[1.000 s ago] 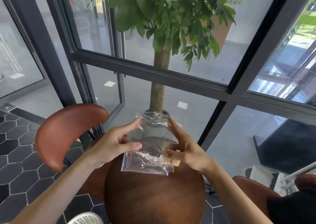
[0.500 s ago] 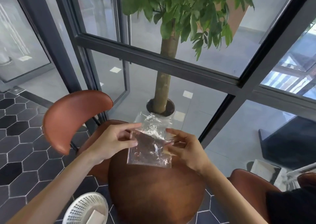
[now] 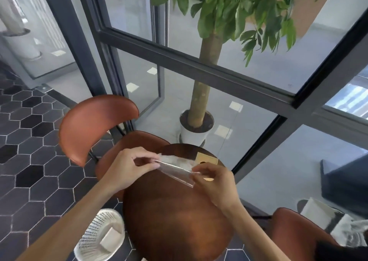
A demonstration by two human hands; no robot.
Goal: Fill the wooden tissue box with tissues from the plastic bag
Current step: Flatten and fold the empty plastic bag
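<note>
A clear plastic bag (image 3: 176,172) is stretched nearly flat between my two hands above the round brown table (image 3: 175,217). My left hand (image 3: 129,168) pinches its left edge and my right hand (image 3: 214,178) pinches its right edge. I cannot tell whether the bag holds tissues. The light wooden tissue box (image 3: 207,158) sits at the table's far edge, just beyond my right hand and partly hidden by the bag.
A brown chair (image 3: 93,125) stands left of the table, another brown seat (image 3: 294,233) at lower right. A white mesh basket (image 3: 101,237) sits on the hexagon-tiled floor. A potted tree (image 3: 196,129) and glass walls lie behind.
The bag has dropped from upright in front of me to nearly flat over the table. My view has tilted down, bringing the wooden box and the basket into sight.
</note>
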